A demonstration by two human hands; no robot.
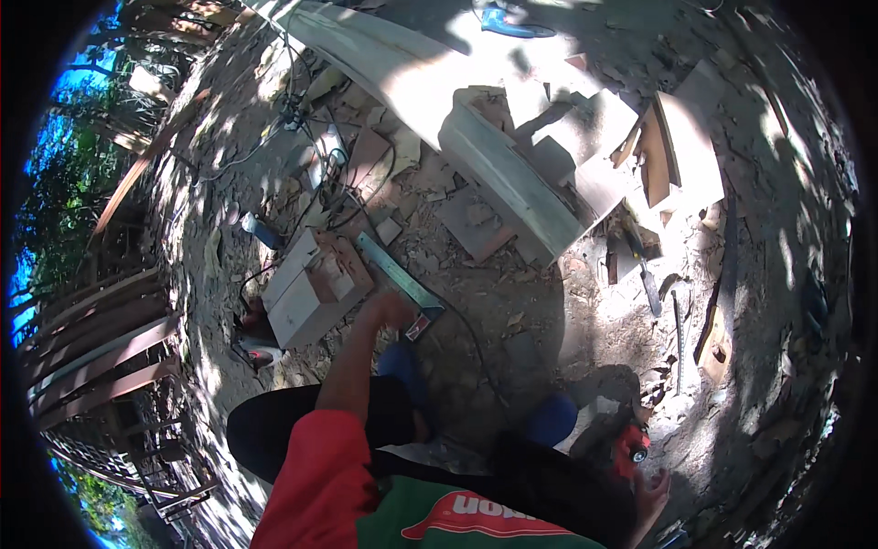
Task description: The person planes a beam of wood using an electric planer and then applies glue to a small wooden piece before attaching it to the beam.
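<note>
My left hand (393,310), on a bare arm with a red sleeve, reaches over a wooden box-like block (306,306) with a notched, broken-looking end. Beside the hand lies a long greenish straight-edged tool (395,268) with a red-and-white end piece, perhaps a square. The fingers are in shade, and I cannot tell whether they grip it. Low at the right, my right hand (651,496) is close to a red tool (629,448) with a dark round end. Its fingers look bent and apart, with no grip on the tool visible.
A long pale timber (521,188) slants across the middle, past several wood offcuts (677,151). Cables (343,197) tangle at the upper left. A blue tool (512,23) lies at the far side. A chisel-like tool (646,274) lies right. Stacked planks (101,366) stand left.
</note>
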